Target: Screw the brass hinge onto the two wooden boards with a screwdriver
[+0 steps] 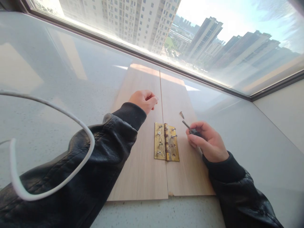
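Note:
Two light wooden boards (pixel 142 164) lie side by side on a pale stone sill, joined by a brass hinge (pixel 166 142) across their seam. Some screws stand in the hinge leaves, one sticking out on the right leaf. My right hand (pixel 209 142) grips a dark-handled screwdriver (pixel 190 128), its tip pointing up-left toward a loose screw (pixel 181 114) on the right board. My left hand (pixel 144 99) rests curled on the left board beyond the hinge, by the seam; whether it holds anything is hidden.
A white cable (pixel 71 171) loops across the left foreground over my left sleeve. A large window (pixel 213 38) with a dark frame runs along the far edge of the sill (pixel 59 79). A white wall (pixel 285 114) stands at the right.

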`<state>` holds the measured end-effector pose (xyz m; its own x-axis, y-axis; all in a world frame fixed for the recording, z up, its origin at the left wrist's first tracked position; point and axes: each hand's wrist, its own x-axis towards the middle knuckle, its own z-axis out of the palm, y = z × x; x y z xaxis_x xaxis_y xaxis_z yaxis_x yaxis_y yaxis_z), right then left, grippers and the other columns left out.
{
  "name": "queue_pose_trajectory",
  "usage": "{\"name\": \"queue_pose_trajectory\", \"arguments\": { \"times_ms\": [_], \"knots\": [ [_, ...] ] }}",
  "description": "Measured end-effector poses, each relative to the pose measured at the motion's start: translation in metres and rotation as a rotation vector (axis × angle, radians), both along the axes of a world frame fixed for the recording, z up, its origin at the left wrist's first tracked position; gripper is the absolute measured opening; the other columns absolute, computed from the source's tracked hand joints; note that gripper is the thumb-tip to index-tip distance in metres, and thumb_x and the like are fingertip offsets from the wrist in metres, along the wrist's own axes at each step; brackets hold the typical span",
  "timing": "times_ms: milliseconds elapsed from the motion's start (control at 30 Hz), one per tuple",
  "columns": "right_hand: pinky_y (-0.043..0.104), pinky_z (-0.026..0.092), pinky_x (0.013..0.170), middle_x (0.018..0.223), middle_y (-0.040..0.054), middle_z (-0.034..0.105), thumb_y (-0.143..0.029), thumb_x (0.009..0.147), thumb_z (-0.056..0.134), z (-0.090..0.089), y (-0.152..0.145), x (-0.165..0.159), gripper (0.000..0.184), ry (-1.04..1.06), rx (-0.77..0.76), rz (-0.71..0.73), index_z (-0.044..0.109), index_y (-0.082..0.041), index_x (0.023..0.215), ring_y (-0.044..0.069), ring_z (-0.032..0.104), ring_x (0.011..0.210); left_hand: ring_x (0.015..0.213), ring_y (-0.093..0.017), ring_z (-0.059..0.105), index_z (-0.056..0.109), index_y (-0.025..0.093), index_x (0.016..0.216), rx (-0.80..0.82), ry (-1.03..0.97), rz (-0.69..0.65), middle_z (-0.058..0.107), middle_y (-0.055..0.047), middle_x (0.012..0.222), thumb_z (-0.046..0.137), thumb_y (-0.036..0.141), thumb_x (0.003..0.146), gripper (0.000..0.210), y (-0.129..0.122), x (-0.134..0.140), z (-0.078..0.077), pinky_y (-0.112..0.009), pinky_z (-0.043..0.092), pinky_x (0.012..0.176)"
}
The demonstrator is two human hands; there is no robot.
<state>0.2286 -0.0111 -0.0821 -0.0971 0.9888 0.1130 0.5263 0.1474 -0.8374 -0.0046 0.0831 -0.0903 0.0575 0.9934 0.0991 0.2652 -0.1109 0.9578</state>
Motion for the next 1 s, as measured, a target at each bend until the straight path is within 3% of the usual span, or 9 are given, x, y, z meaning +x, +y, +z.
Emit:
{"name": "queue_pose_trajectory", "arguments": {
  "times_ms": [167, 733, 1000],
  "knots": [
    [0.031, 0.047, 0.064, 0.074, 0.0019, 0.068, -0.034, 0.068, 0.070, 0.015, -0.006, 0.011, 0.017, -0.204, 0.061, -0.103, 0.070, -0.024, 0.082, 0.018, 0.061, 0.067, 0.049, -0.010, 0.050, 0.059, 0.016, 0.062, -0.005, -0.006, -0.010, 0.057, 0.001, 0.051, 0.051, 0.025, 0.073, 0.017, 0.001, 0.000, 0.000, -0.025, 0.041, 0.055],
    [0.029, 0.048, 0.060, 0.069, 0.0004, 0.066, -0.026, 0.070, 0.066, 0.026, -0.010, 0.015, 0.009, -0.316, 0.107, -0.045, 0.066, -0.024, 0.079, 0.015, 0.059, 0.060, 0.049, -0.010, 0.050, 0.059, 0.015, 0.062, 0.009, -0.001, -0.007, 0.057, 0.000, 0.051, 0.051, 0.025, 0.074, 0.017, 0.002, 0.000, -0.001, -0.025, 0.041, 0.054],
    [0.029, 0.045, 0.048, 0.063, -0.0007, 0.064, -0.025, 0.071, 0.064, 0.057, -0.002, 0.008, 0.008, -0.608, 0.221, 0.187, 0.064, -0.025, 0.079, 0.014, 0.055, 0.051, 0.049, -0.009, 0.050, 0.059, 0.016, 0.062, -0.011, -0.016, -0.010, 0.056, 0.001, 0.051, 0.051, 0.024, 0.073, 0.016, 0.002, 0.000, 0.000, -0.024, 0.041, 0.054]
  ]
}}
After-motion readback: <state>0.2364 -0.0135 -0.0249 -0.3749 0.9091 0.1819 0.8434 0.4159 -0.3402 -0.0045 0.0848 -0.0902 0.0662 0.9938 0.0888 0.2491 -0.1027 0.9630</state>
